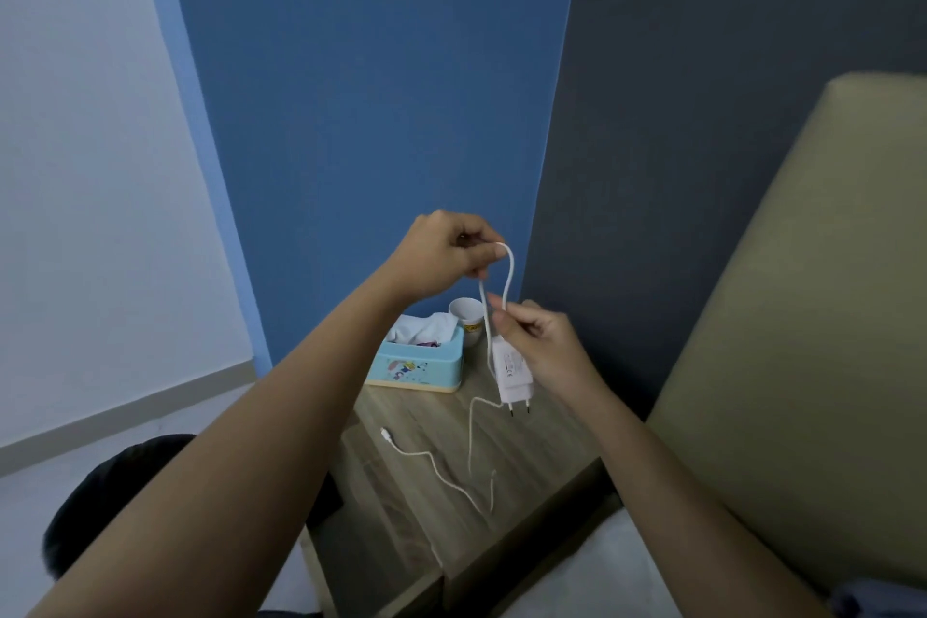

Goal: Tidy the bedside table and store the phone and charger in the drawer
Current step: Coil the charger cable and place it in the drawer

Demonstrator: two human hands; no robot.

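Both hands hold a white charger above the wooden bedside table [531, 467]. My right hand [539, 341] grips the plug block [511, 374], prongs pointing down. My left hand [444, 256], higher up, pinches a loop of the white cable [509, 276]. The rest of the cable hangs down and trails over the tabletop, and its connector end [386, 434] lies near the table's left edge. No phone is in view. The table's drawer front is hidden from here.
A light-blue tissue box [416, 366] with white tissue stands at the table's back left, a white cup [469, 319] behind it by the blue wall. A beige headboard [812, 316] rises on the right. A dark object [120, 497] lies on the floor at left.
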